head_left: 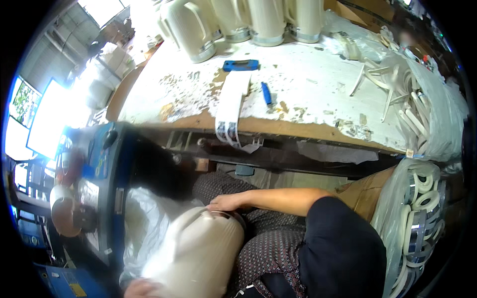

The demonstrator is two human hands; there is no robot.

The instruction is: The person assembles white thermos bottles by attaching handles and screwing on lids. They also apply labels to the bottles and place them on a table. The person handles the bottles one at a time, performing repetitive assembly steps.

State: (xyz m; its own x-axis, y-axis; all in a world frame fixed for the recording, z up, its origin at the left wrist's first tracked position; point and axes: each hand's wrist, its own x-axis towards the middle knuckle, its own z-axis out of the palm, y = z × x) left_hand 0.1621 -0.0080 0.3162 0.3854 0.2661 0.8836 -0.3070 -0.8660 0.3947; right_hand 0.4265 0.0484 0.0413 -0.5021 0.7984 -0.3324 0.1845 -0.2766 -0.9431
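A cream ribbed kettle body point(198, 253) lies tilted across my lap, blurred by motion. My right hand point(226, 202) reaches in from the right and grips its upper rim with the fingers curled over the edge. My left hand point(141, 288) shows only partly at the bottom edge, holding the kettle body's lower end. My patterned trousers point(268, 248) are under it.
The worn white workbench point(308, 84) ahead carries a row of cream kettles point(266, 22), a blue tool point(241, 65), a hanging white label strip point(231, 104), a blue pen point(267, 93) and loose white handles point(397, 94). A bag of white rings point(422, 208) stands right, a blue bin point(107, 159) left.
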